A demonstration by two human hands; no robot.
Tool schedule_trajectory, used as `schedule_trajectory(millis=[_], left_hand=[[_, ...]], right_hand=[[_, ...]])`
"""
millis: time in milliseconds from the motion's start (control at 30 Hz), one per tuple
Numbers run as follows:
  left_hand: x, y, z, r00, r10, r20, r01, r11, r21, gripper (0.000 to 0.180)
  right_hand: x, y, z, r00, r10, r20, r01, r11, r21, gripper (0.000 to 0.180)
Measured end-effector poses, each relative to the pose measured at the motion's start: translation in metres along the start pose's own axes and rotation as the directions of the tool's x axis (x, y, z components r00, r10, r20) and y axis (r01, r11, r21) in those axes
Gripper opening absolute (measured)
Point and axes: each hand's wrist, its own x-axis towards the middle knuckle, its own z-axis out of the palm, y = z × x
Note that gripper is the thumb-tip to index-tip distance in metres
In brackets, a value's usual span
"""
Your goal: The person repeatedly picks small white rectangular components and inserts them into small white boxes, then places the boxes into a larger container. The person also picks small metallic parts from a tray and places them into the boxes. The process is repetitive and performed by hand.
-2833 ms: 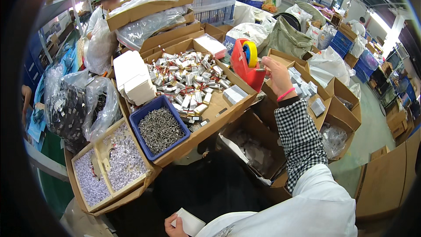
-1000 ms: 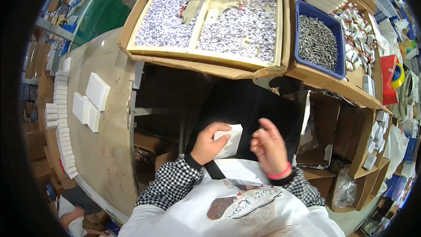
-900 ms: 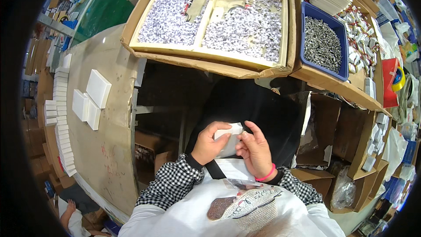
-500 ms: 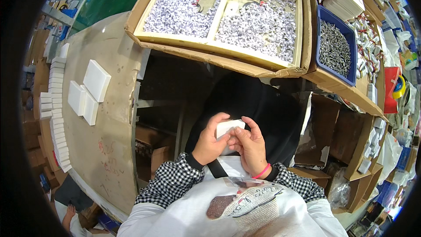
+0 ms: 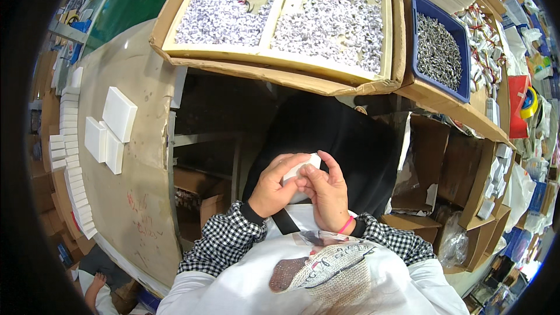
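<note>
Fingers (image 5: 284, 164) of the left hand (image 5: 268, 193) were curled around a white box (image 5: 295, 173), index along its far side and thumb toward the near side, the gap between them filled by the box. The right hand (image 5: 332, 199) was nearly closed on it too: thumb bent against the box, index finger reaching up by the far right corner. Whether anything thin lay under the right thumb could not be told.

The step looked like pressing at the box's right end. Doing it well probably called for a still left grip, firm enough to stop the box turning yet too light to dent it, with the right thumb pushing flat and the index finger backing it.

Well left of the fingers, 3 loose boxes (image 5: 119, 115) lay close together on a tabletop (image 5: 114, 198). Ahead of the fingers was a wooden tray (image 5: 233, 53) with 2 compartments of small white pieces (image 5: 224, 11); ahead and to the right, a blue bin (image 5: 415, 41) held metal pieces (image 5: 437, 49).
</note>
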Motion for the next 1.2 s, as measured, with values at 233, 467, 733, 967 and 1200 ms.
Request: schedule_trajectory(millis=[233, 467, 733, 967, 1200], left_hand=[[0.003, 0.004, -0.003, 1.0, 0.002, -0.025, -0.002, 1.0, -0.013, 0.029], [0.004, 0.008, 0.009, 0.964, -0.216, -0.153, 0.22, 0.976, 0.009, 0.016], [0.006, 0.004, 0.002, 0.963, -0.224, -0.151, 0.231, 0.973, 0.026, 0.015], [0.006, -0.009, -0.008, 0.965, -0.259, -0.039, 0.26, 0.966, 0.004, 0.034], [0.04, 0.018, -0.029, 0.996, 0.069, 0.064, -0.076, 0.99, 0.114, 0.078]], right_hand=[[0.0, 0.003, 0.0, 1.0, 0.023, 0.005, -0.023, 0.999, -0.031, 0.055], [0.001, -0.006, -0.005, 0.99, 0.134, 0.035, -0.125, 0.975, -0.184, 0.061], [0.015, -0.02, -0.022, 0.92, 0.356, 0.162, -0.144, 0.693, -0.706, 0.056], [0.035, -0.022, -0.054, 0.891, 0.127, 0.435, 0.422, 0.116, -0.899, 0.049], [0.053, -0.048, -0.046, 0.879, 0.039, 0.475, 0.295, 0.737, -0.608, 0.04]])
